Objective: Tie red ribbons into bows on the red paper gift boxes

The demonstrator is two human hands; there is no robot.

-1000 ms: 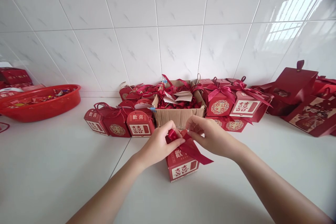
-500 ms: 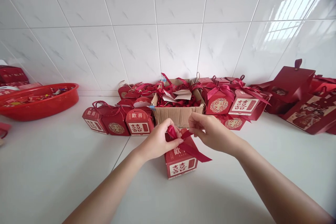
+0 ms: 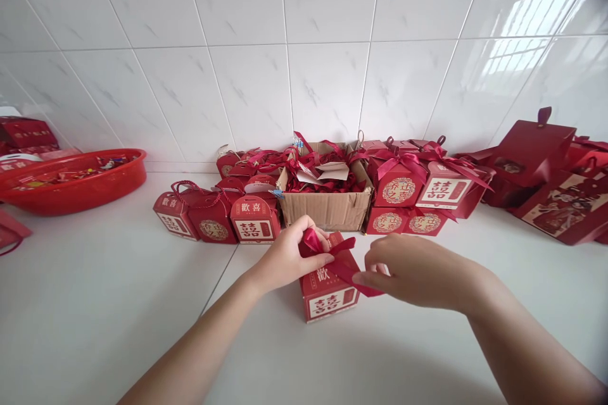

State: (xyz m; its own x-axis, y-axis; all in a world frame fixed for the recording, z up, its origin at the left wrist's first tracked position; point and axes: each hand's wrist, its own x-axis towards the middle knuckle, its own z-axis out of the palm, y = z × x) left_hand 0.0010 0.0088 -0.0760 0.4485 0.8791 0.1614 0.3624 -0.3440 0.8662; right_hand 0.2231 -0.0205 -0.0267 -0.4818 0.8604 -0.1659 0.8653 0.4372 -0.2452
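Note:
A small red gift box point(image 3: 327, 294) with white characters stands on the white counter in front of me. A dark red ribbon point(image 3: 340, 259) lies across its top. My left hand point(image 3: 289, 256) is closed and pinches a loop of that ribbon at the box's left top edge. My right hand point(image 3: 413, 269) sits lower at the box's right side, fingers curled, with the tips touching the ribbon's loose tail.
An open cardboard carton point(image 3: 325, 205) full of red ribbons stands behind the box. Several finished red gift boxes point(image 3: 251, 221) flank it on both sides. A red plastic basin point(image 3: 71, 180) sits far left, larger red boxes point(image 3: 536, 152) far right. A tiled wall stands behind.
My right hand has dropped from the top of the box down and to the right, onto the ribbon's tail. My left hand has kept its pinch on the loop.

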